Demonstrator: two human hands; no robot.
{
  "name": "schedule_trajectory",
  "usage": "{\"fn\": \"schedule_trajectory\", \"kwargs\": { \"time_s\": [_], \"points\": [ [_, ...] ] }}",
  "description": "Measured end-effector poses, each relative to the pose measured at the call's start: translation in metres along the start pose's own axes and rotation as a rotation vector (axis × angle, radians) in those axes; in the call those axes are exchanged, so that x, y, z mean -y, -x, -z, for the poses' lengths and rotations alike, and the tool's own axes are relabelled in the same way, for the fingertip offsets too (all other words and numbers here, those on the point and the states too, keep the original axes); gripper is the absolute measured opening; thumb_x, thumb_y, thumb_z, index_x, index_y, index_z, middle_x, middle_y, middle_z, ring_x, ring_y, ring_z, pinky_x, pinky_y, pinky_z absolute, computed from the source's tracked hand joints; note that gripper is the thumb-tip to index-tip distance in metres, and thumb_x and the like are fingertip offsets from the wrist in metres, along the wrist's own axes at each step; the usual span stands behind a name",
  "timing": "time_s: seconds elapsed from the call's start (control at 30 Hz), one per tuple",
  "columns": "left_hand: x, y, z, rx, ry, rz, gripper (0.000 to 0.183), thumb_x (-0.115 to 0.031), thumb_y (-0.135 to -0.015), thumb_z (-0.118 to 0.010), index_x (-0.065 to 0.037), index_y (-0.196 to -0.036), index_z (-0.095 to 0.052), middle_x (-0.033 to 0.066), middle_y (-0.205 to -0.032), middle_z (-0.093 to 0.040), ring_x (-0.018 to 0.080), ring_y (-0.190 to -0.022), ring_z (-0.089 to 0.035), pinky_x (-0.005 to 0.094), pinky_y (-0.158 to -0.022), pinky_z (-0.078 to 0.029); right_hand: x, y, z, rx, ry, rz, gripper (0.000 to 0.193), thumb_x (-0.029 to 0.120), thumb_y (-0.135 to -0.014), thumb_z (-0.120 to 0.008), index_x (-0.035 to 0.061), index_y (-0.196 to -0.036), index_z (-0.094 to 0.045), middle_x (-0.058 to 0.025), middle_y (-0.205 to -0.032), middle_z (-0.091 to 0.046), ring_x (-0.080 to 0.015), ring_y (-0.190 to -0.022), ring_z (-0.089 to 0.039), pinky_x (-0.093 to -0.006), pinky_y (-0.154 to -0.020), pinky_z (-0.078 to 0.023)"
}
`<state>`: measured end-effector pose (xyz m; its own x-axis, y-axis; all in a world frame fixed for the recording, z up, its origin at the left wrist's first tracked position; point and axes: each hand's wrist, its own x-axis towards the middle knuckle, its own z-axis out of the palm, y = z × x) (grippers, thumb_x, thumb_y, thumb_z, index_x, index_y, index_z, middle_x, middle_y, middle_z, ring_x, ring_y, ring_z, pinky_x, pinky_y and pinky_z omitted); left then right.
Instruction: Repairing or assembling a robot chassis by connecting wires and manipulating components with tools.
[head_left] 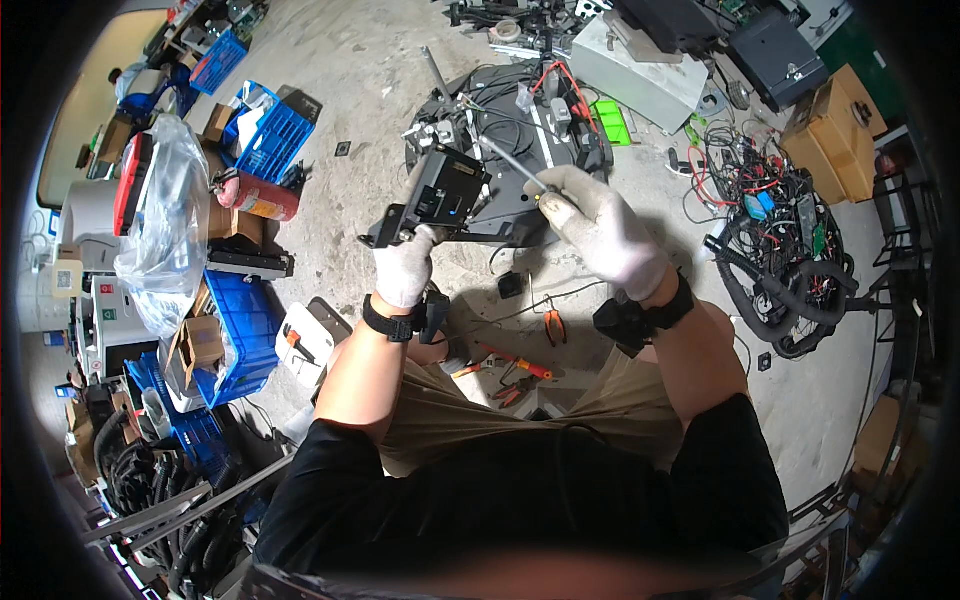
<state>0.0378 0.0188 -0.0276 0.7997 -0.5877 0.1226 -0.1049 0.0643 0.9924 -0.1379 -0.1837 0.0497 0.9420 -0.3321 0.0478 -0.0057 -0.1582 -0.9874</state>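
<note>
My left hand [405, 268], in a white glove, is closed round the lower part of a black boxy device [450, 188] with a bracket-like edge. The device is held up and tilted over the near left side of a black machine base [510, 125] on the floor. My right hand [600, 225], also gloved, grips a screwdriver [515, 165]; its long metal shaft points up and left, and its handle is mostly hidden in the fingers. The screwdriver's tip is above the base, apart from the device. Cables and metal parts lie on the base.
Pliers [555, 325] and a red-yellow tool [530, 367] lie on the floor near my legs. A cable heap [780, 210] and a cardboard box [835, 135] are at right. Blue crates [245, 335] and a red fire extinguisher [257, 195] line the left. A grey metal case [640, 75] stands beyond.
</note>
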Motion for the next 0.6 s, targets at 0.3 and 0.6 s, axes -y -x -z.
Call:
{"fn": "schedule_trajectory", "kwargs": {
  "time_s": [0.3, 0.6],
  "points": [
    [-0.038, 0.004, -0.008, 0.199, -0.785, -0.281, 0.017, 0.003, -0.077, -0.064, -0.008, -0.089, -0.07, 0.0088, -0.069, -0.056, 0.0228, -0.06, -0.055, 0.0345, -0.053, -0.042, 0.007, 0.005, -0.005, 0.099, -0.08, -0.121, 0.022, 0.016, -0.103, -0.047, 0.0028, -0.114, -0.062, 0.0024, -0.082, -0.054, -0.0042, -0.073, -0.045, -0.0216, -0.065, -0.042],
    [-0.035, 0.003, -0.009, 0.189, -0.692, -0.298, 0.003, -0.004, -0.082, -0.067, -0.005, -0.085, -0.067, 0.0068, -0.062, -0.053, 0.0206, -0.055, -0.051, 0.0351, -0.05, -0.039, 0.009, 0.007, -0.001, 0.143, -0.17, -0.221, 0.022, 0.015, -0.103, -0.046, 0.004, -0.115, -0.061, 0.0057, -0.077, -0.049, -0.0024, -0.066, -0.044, -0.0201, -0.06, -0.04]
  ]
}}
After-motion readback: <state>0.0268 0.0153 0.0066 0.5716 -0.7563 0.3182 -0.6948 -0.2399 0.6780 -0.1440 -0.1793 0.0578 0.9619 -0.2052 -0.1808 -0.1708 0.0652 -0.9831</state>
